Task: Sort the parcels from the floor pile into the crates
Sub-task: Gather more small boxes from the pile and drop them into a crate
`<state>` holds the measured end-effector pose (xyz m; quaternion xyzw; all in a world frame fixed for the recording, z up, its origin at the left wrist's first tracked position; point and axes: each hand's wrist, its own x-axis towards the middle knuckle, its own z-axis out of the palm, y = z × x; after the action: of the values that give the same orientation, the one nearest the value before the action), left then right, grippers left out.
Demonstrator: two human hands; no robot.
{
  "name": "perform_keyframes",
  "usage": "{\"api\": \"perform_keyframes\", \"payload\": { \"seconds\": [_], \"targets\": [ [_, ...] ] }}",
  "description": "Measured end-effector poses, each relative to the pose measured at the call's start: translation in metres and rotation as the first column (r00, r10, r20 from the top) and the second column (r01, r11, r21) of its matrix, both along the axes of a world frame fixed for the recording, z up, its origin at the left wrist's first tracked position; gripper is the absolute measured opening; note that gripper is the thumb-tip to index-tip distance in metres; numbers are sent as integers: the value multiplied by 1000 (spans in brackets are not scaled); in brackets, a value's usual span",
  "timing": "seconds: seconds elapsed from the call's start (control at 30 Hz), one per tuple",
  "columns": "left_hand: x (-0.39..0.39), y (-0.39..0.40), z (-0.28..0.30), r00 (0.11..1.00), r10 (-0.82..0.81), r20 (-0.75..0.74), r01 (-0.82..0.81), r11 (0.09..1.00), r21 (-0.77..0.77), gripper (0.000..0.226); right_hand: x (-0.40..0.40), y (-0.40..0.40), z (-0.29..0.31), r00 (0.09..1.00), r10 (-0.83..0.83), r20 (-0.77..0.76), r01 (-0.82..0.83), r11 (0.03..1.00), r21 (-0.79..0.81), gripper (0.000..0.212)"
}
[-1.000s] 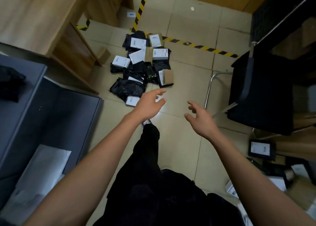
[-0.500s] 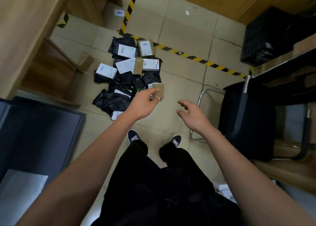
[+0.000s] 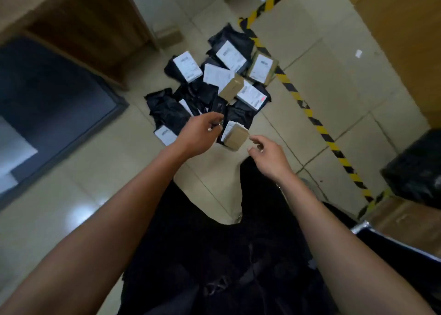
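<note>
Both my hands reach down for the small brown box [image 3: 236, 138] on the parcel pile [image 3: 210, 92]; left hand [image 3: 199, 133] and right hand [image 3: 268, 156] fingers loosely curled, gripping nothing.

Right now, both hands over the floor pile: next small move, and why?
Probably lower the right hand and left hand onto the small brown cardboard box at the pile's near edge. It lies between both hands, on top, unobstructed; neither hand holds a parcel yet.
</note>
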<state>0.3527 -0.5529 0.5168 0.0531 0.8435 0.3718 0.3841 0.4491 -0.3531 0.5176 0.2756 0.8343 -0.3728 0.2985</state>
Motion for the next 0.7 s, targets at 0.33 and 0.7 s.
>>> {"api": "perform_keyframes", "payload": {
  "seconds": [0.33,0.7],
  "targets": [
    [40,51,-98,963,203,177,-187,977,-105,40,-18,71,-122,937,290,195,-271,955,-121,40],
    [53,56,-286,915,259,310,-235,965,-113,35,-17,85,-308,952,101,290,-85,994,-66,30]
  ]
}}
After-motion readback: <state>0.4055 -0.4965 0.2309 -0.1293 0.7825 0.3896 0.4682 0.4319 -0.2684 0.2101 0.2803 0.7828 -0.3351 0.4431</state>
